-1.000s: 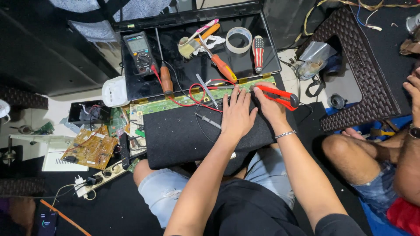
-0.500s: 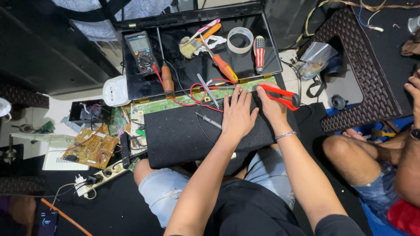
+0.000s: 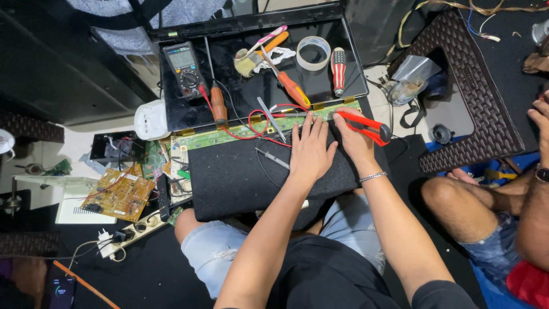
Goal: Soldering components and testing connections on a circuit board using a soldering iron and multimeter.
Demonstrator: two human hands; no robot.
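My left hand (image 3: 310, 150) lies flat, fingers spread, on a black felt mat (image 3: 234, 171) across my lap, its fingertips at a long green circuit strip (image 3: 229, 135). My right hand (image 3: 355, 140) grips a red and black utility knife (image 3: 369, 127) at the strip's right end. Red probe leads (image 3: 251, 131) loop over the strip. A thin metal tool (image 3: 273, 158) lies on the mat left of my left hand, and tweezers (image 3: 271, 119) rest across the strip.
A black panel (image 3: 251, 94) behind holds a multimeter (image 3: 183, 68), screwdrivers (image 3: 293, 88), a tape roll (image 3: 313, 52) and a brush. Circuit boards (image 3: 120, 194) and a power strip (image 3: 134, 232) lie at left. Another person's leg (image 3: 463, 203) and hand are at right beside a brown stool (image 3: 474, 109).
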